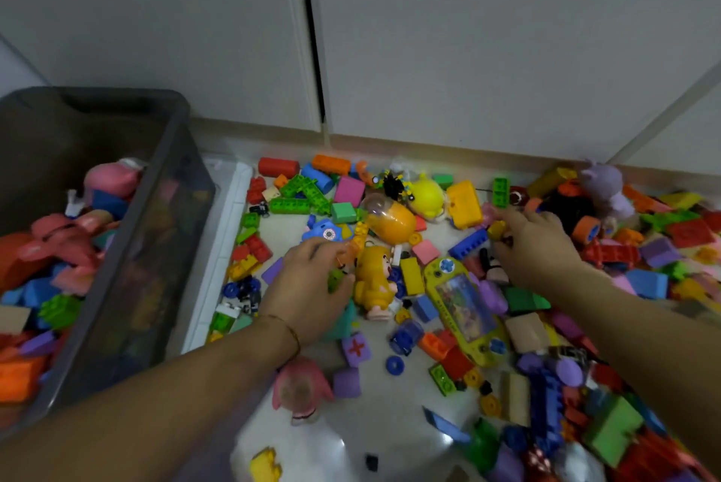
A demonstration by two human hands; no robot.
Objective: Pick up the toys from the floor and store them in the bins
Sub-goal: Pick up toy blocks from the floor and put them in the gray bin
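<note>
Among crowding bricks (468,243), the left hand (308,286) has its grip curled round a green piece (335,280) beside a yellow figure (372,278) — the right hand (534,243) pinches a yellow block (497,229), grey bin (148,267) alongside.

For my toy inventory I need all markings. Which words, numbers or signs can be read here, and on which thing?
"+": a red plus sign on the purple cube.
On the yellow-green handheld game: a printed picture panel, too blurred to read.
No words, brands or numbers can be read anywhere else.
</note>
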